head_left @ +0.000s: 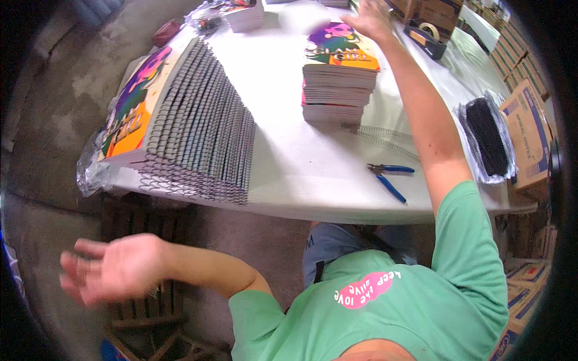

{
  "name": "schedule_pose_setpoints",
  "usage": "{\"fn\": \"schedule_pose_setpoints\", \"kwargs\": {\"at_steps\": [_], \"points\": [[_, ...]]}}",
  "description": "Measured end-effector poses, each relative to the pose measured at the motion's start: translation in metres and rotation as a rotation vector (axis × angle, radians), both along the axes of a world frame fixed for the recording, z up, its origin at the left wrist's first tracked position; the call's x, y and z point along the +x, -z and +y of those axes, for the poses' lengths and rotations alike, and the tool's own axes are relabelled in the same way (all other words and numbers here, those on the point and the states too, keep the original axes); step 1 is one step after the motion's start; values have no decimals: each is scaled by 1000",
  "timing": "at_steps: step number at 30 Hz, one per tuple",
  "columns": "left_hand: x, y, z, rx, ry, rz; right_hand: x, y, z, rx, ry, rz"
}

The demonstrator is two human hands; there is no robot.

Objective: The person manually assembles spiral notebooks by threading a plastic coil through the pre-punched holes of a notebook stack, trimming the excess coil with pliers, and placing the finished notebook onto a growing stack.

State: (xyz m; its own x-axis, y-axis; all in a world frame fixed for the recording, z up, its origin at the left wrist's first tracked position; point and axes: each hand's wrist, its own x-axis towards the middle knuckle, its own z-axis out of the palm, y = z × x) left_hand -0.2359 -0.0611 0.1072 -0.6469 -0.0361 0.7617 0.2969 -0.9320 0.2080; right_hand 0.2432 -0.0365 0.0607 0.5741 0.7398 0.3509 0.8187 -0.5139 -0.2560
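Observation:
My right hand reaches over the far end of a stack of colourful-covered notebooks, thumb out and fingers apart, partly cut by the top edge; I see nothing held in it. Out past the table's front left, my left hand hangs in the air, palm showing, fingers spread and a little blurred. On the table's left a long row of wire-bound notebooks leans, coils toward the middle. Thin spiral wires lie before the stack, and blue-handled cutting pliers rest nearer me with jaws to the left.
A plastic-wrapped black bundle lies at the table's right edge beside cardboard boxes. A tape dispenser sits at the far right. A blurred white round shape is behind the stack. Below my left arm stands a wooden stool.

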Motion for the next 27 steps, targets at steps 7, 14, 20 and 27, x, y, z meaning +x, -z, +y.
{"fn": "schedule_pose_setpoints", "kwargs": {"at_steps": [7,14,20,27], "points": [[90,16,-56,416,81,302,35,43,-56,179,53,890],[162,53,-37,-593,868,714,1,23,-119,743,-226,516],[184,93,8,-875,1491,638,-131,68,-181,814,-599,987],[161,83,-57,-558,473,1458,-99,170,-185,11,-246,172]]}}
